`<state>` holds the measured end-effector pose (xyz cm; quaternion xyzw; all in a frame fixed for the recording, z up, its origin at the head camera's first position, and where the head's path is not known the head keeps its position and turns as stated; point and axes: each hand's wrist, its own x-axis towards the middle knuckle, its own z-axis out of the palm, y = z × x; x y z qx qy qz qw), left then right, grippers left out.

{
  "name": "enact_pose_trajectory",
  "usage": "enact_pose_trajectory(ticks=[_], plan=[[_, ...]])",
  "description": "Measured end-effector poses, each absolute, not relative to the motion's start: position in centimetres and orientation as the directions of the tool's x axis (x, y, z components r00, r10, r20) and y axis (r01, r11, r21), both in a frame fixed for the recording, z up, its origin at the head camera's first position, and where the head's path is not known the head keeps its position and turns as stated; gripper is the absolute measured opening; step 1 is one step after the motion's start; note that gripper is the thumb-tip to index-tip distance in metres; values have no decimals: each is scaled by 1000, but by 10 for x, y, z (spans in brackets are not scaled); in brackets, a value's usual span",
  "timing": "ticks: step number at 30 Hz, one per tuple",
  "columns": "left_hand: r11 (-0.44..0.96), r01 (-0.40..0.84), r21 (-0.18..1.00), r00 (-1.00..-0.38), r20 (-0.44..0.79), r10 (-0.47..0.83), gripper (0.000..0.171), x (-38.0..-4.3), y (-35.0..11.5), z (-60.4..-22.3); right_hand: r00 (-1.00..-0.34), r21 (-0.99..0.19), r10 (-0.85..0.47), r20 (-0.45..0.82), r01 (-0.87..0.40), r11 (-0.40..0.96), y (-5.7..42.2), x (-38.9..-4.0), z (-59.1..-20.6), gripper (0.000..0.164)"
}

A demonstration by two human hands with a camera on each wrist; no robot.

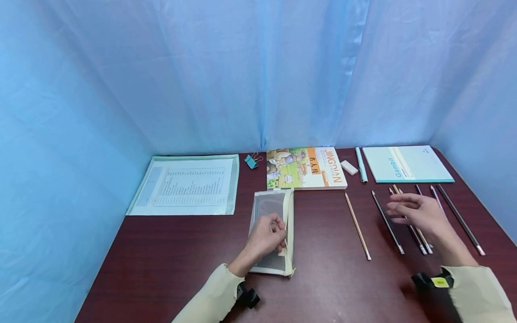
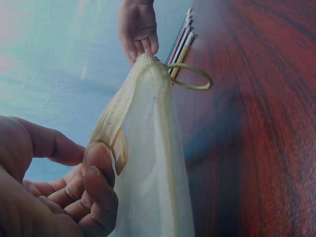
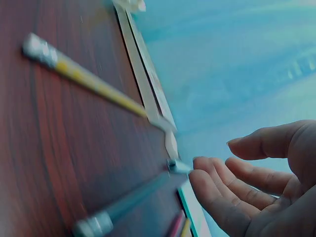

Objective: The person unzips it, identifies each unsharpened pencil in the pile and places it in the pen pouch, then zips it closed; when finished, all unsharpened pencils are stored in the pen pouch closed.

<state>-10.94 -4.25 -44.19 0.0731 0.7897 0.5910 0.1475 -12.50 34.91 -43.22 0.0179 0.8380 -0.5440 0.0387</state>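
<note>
A see-through mesh pencil case with a cream zipper edge lies on the table, before the illustrated book. My left hand pinches its zipper edge between thumb and forefinger. In the left wrist view the cream zipper band rises from those fingertips, with a small cord loop at its far end. Over the pencils on the right hovers my right hand, fingers loosely bent and holding nothing. A natural-wood pencil and a dark pencil lie left of it; several others are partly hidden beneath it.
Along the back are a document sleeve, a teal binder clip, the illustrated book, a white eraser, a light-blue pen and a notepad. A long black pencil lies far right. Blue curtains surround the table.
</note>
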Motion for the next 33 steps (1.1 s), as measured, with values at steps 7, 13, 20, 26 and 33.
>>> enact_pose_trajectory(ticks=[7, 13, 20, 26, 33], plan=[[294, -67, 953, -946, -155, 286, 8, -110, -42, -443, -985, -766, 127, -115, 169, 620, 374, -126, -431, 41], [292, -60, 955, -947, -146, 285, 8, -110, -42, -443, -982, -539, 185, -24, 169, 825, 381, -128, -435, 34], [288, -50, 956, -948, -136, 287, 8, -110, -42, -444, -990, -417, 130, 61, 93, 904, 383, -131, -443, 25], [288, -58, 956, -946, -145, 290, 8, -111, -42, -444, -986, -373, 164, 15, 146, 916, 382, -132, -446, 26], [305, -65, 950, -947, -156, 282, 8, -110, -42, -443, -987, -331, 161, 3, 151, 932, 380, -136, -451, 30]])
